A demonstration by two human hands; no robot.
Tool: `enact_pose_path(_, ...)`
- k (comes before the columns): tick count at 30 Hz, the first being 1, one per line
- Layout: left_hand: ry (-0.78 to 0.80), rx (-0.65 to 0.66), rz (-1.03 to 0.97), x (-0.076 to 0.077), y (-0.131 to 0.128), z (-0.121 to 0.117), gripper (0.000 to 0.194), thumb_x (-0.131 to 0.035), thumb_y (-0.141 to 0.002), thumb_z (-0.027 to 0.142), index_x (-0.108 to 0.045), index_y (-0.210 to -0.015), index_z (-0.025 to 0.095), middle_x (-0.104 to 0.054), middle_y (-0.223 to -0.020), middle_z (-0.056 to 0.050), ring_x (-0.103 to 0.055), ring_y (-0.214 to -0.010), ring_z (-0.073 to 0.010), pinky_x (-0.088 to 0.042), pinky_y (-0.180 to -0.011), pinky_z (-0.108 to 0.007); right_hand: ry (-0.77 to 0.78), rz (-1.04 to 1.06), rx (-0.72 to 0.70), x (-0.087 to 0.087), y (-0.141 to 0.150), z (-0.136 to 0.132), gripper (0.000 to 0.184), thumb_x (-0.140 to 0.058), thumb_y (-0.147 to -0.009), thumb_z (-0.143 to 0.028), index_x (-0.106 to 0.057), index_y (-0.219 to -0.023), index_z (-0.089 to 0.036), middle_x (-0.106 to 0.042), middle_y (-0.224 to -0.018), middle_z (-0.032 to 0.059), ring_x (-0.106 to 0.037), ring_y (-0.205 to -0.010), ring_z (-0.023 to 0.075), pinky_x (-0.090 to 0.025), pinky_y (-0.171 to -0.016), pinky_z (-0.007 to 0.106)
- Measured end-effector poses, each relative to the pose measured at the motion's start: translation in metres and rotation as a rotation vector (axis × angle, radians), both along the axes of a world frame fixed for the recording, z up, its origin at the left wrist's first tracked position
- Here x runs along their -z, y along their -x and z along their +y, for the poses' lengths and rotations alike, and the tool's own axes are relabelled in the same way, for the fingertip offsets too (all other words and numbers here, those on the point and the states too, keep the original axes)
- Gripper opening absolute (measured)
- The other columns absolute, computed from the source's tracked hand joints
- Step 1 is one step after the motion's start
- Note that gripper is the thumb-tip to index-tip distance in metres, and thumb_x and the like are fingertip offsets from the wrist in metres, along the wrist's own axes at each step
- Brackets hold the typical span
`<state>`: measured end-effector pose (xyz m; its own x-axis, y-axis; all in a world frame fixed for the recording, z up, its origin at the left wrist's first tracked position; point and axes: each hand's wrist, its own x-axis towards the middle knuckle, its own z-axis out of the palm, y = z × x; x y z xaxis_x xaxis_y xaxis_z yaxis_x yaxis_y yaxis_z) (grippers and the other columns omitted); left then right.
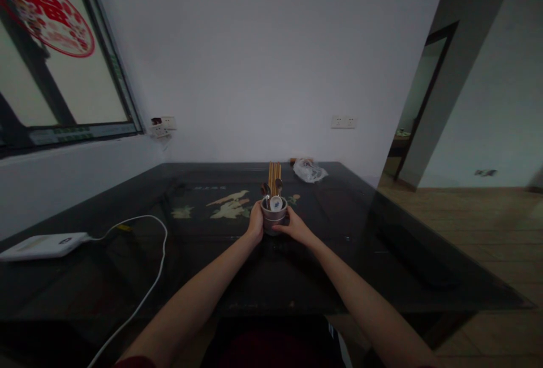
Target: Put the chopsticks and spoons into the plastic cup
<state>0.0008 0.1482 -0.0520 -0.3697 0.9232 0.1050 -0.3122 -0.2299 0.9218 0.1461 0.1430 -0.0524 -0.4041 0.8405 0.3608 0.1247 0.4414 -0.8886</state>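
Note:
A small round utensil holder [274,220] stands on the dark glass-topped table [212,266], a little past the middle. Several wooden chopsticks [274,177] and a few spoons [271,198] stick up out of it. My left hand [255,223] is wrapped round the holder's left side. My right hand [297,226] presses against its right side, fingers curled on the wall. Both forearms reach straight out from the near edge.
A white flat device [42,245] lies at the table's left, with a white cable [148,266] looping toward the near edge. A crumpled clear plastic bag [309,170] sits at the far edge by the wall. A doorway and wooden floor lie to the right.

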Motion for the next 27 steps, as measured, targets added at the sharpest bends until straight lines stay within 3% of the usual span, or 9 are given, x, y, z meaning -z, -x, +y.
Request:
enact_pose_path(8,0.025,0.029,-0.18,-0.003,-0.007,-0.002,0.018,-0.051,-0.076,0.031,-0.061,-0.076,0.015,-0.066,-0.073,0.001,-0.061,-0.07,-0.0125,-0.046,-0.073,-0.025,-0.004,-0.003,0.03,0.004,0.001,0.003,0.082,-0.081,-0.054,-0.031,-0.044,-0.126,-0.018,-0.056,-0.124,0.0127,-0.051,-0.117,0.0278,-0.036,-0.102,0.045)
enact_pose_path(12,0.04,0.091,-0.25,-0.009,-0.012,-0.007,0.018,-0.048,-0.077,0.028,-0.061,-0.076,0.016,-0.068,-0.075,-0.001,-0.063,-0.075,-0.0141,-0.047,-0.078,-0.027,0.011,-0.011,0.078,0.003,-0.001,0.003,0.083,-0.082,-0.052,-0.031,-0.044,-0.125,-0.014,-0.055,-0.125,0.0149,-0.051,-0.117,0.0286,-0.037,-0.101,0.044)
enact_pose_path(27,0.052,0.184,-0.212,-0.017,-0.019,-0.016,0.018,-0.051,-0.075,0.031,-0.061,-0.079,0.017,-0.069,-0.083,-0.003,-0.063,-0.084,-0.0165,-0.046,-0.078,-0.027,0.029,0.021,0.075,-0.006,-0.015,0.009,0.089,-0.085,-0.044,-0.025,-0.045,-0.123,-0.016,-0.056,-0.125,0.0125,-0.051,-0.117,0.0281,-0.037,-0.101,0.044)
